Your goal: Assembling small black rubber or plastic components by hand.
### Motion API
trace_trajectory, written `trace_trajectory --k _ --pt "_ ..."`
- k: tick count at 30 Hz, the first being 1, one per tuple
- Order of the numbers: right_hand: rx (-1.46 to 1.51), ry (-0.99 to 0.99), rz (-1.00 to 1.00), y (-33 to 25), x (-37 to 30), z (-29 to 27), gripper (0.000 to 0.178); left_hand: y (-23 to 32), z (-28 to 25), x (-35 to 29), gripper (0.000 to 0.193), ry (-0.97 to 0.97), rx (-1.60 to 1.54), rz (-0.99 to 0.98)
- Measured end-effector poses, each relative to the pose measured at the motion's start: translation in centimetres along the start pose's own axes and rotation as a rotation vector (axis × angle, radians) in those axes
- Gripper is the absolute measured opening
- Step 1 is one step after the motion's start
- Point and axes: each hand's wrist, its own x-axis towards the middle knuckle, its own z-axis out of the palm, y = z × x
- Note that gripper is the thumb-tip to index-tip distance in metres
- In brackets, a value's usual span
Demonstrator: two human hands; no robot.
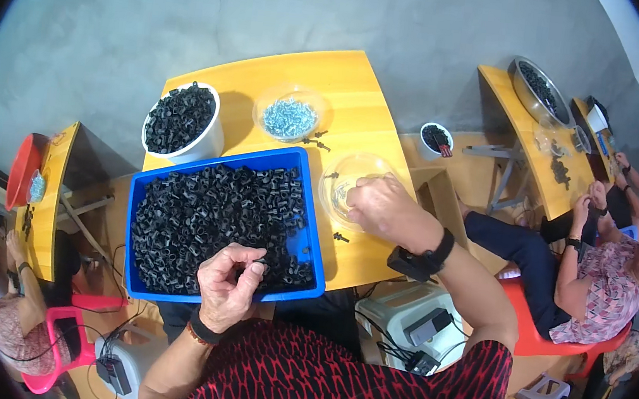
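My left hand (226,283) is closed at the near edge of a blue tray (317,255), pinching a small black plastic part (261,264) between thumb and forefinger. The tray holds a thick heap of black plastic fittings (213,215). To the right, my right hand (385,205) reaches over a shallow clear bowl (332,209) with a few small pale pieces in it. Its fingers are bunched together, and whatever they hold is hidden. Several dark parts with screws (316,144) lie on the yellow table (286,71), and one more dark part (341,238) lies below the clear bowl.
A white bucket (209,140) of black fittings stands behind the tray, beside a clear bowl of silvery screws (289,117). A small white bucket (436,138) sits right of the table, near a cardboard box (444,201). Co-workers sit at yellow tables on both sides.
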Motion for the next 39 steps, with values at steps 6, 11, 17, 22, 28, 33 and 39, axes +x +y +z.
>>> trace_trajectory --k 6,11,17,22,28,33,39 --pt "-0.076 -0.218 0.007 0.6 1.0 1.8 0.008 -0.1 -0.2 -0.1 0.009 -0.021 0.045 0.042" --pt "0.043 -0.285 0.201 0.4 2.0 1.1 0.007 0.0 -0.5 0.3 0.009 -0.062 0.000 0.033" --pt "0.141 -0.244 0.298 1.1 2.2 0.6 0.010 0.3 -0.4 0.5 0.011 -0.051 -0.142 -0.086" --pt "0.415 -0.065 0.457 -0.8 3.0 -1.5 0.012 0.6 -0.6 0.7 0.015 0.043 -0.367 -0.215" --pt "0.755 0.074 0.596 -0.8 1.5 -0.8 0.014 0.6 -0.6 0.5 0.018 0.041 -0.414 -0.221" --pt "1.094 0.127 0.598 -2.3 0.6 -0.6 0.017 0.5 -0.6 0.3 0.018 0.070 -0.468 -0.219" --pt "1.275 0.175 0.462 -6.6 1.8 1.0 0.018 1.1 -0.8 0.5 0.017 0.099 -0.538 -0.215"
